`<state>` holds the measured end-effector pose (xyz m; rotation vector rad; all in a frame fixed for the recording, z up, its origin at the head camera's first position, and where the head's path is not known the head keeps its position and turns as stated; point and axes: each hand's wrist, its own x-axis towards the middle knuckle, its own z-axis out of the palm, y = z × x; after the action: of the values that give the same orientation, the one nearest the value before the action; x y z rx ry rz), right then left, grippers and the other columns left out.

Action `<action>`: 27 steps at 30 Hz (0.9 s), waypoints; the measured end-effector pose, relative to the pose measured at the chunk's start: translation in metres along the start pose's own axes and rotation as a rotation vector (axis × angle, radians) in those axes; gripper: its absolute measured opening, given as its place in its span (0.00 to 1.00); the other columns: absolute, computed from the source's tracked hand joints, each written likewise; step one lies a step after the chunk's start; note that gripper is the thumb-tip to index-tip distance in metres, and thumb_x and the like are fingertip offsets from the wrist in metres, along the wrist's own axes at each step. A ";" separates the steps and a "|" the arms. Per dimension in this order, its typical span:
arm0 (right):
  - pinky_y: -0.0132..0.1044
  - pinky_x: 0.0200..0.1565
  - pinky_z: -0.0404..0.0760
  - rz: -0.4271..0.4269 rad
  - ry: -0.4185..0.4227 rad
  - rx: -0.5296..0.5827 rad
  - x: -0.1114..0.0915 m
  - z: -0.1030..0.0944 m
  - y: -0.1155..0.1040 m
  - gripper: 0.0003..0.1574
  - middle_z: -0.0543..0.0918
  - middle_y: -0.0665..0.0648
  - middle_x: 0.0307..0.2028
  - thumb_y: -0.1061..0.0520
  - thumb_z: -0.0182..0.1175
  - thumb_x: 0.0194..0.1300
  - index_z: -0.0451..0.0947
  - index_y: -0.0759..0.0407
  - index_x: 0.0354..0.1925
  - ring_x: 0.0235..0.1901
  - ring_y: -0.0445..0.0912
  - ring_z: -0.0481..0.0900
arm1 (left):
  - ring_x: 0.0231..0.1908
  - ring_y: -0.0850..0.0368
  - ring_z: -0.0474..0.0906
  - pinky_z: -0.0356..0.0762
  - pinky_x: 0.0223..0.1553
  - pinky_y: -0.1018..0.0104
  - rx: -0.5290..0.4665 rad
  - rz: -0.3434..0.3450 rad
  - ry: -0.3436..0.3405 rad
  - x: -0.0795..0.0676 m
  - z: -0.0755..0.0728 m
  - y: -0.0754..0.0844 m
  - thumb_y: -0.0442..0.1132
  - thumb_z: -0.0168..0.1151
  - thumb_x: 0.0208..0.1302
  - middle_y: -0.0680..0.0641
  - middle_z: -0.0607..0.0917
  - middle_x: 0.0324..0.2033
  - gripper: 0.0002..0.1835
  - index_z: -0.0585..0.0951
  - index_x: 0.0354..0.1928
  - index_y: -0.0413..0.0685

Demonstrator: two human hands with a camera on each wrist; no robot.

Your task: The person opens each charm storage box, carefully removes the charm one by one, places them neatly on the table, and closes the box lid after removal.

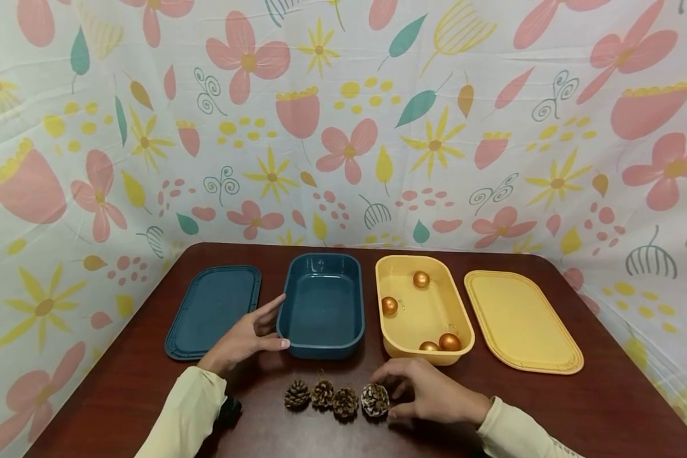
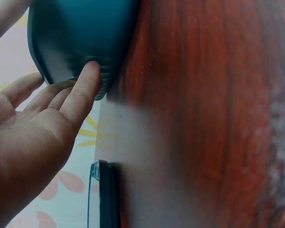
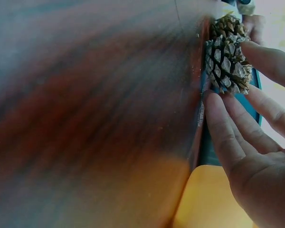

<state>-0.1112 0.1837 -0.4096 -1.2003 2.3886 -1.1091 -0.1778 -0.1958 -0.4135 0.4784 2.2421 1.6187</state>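
Note:
My left hand [image 1: 249, 337] is at the left side of a deep blue container [image 1: 320, 351], fingers extended along its wall and thumb at the near-left corner. The left wrist view shows those straight fingertips against the blue wall [image 2: 85, 28]. In front of the containers lies a row of several brown pine cones [image 1: 322, 394]. My right hand [image 1: 429, 391] holds the rightmost, pale-tipped pine cone [image 1: 374, 400] by its edges. From the right wrist, thumb and fingers stand on opposite sides of this cone [image 3: 225, 64]. The blue container has nothing in it.
A yellow container [image 1: 415, 318] holds several shiny gold and copper balls [image 1: 449, 341]. The blue lid [image 1: 214, 312] lies flat at left, and the yellow lid [image 1: 523, 321] at right. Behind the dark wooden table [image 1: 263, 439] hangs a flowered cloth [image 1: 343, 210].

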 end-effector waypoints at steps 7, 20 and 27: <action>0.31 0.41 0.87 -0.002 0.016 0.027 -0.003 0.001 0.003 0.25 0.85 0.53 0.46 0.64 0.72 0.58 0.80 0.55 0.54 0.43 0.36 0.84 | 0.77 0.36 0.54 0.66 0.71 0.42 0.003 0.003 0.000 0.002 0.002 0.003 0.43 0.72 0.62 0.44 0.50 0.81 0.52 0.50 0.81 0.57; 0.32 0.42 0.87 0.027 -0.022 0.031 -0.007 -0.015 -0.011 0.26 0.86 0.54 0.49 0.61 0.72 0.60 0.79 0.53 0.56 0.42 0.39 0.86 | 0.77 0.35 0.54 0.68 0.70 0.42 0.032 0.014 -0.005 0.000 -0.002 0.010 0.42 0.74 0.60 0.40 0.51 0.80 0.53 0.50 0.81 0.53; 0.36 0.43 0.87 0.015 0.011 0.063 -0.015 -0.032 -0.019 0.25 0.87 0.59 0.45 0.65 0.71 0.60 0.79 0.53 0.55 0.41 0.46 0.88 | 0.78 0.39 0.53 0.62 0.73 0.40 0.101 0.005 0.140 -0.003 0.001 0.024 0.47 0.74 0.59 0.42 0.56 0.79 0.51 0.54 0.80 0.57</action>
<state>-0.1074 0.2045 -0.3753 -1.1563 2.3485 -1.1799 -0.1729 -0.1891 -0.3906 0.4075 2.4359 1.5924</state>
